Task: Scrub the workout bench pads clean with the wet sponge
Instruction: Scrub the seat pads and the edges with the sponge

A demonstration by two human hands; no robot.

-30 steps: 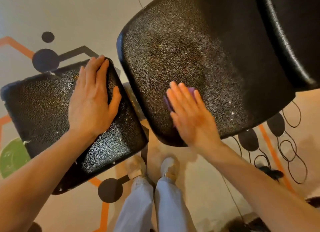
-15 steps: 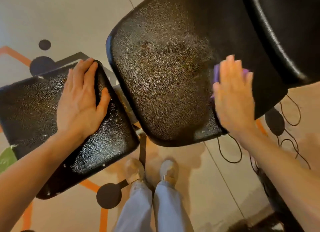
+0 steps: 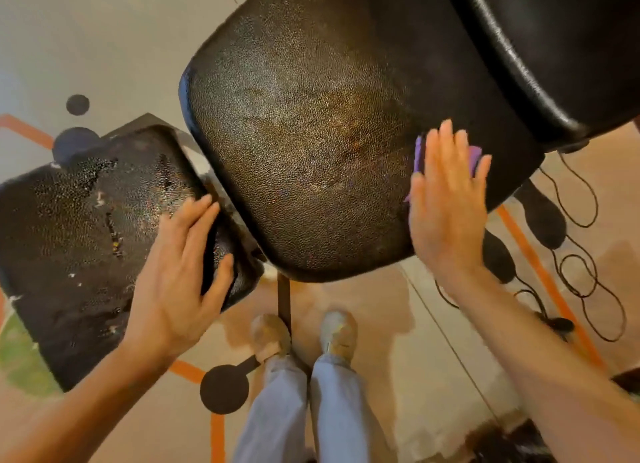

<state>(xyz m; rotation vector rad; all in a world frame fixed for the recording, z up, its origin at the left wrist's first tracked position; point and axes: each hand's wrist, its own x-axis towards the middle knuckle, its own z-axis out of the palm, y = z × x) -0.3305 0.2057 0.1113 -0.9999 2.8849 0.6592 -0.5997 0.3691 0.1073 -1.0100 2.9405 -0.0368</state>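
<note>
The left hand (image 3: 176, 272) has slid since a moment ago. It was flat in the middle of the small seat pad (image 3: 86, 241). Now it sits at that pad's near right corner, with the thumb over the edge. The fingers are loose and a bit bent, resting on the pad and gripping nothing I can see.

The right hand (image 3: 448, 199) has stayed on the right side of the big back pad (image 3: 311, 133), near its edge, where it got to half a second ago. A second ago it was down by the near edge. So the wiping has gone across the pad from near to right.

The right hand lies flat, fingers straight and together, pointing far. It presses down on the purple sponge (image 3: 419, 152). Only bits of the sponge peek out by the fingers.

The big pad looks shiny and wet in the middle. The small pad has white specks and wet drops on it, so I think it still needs scrubbing.
</note>
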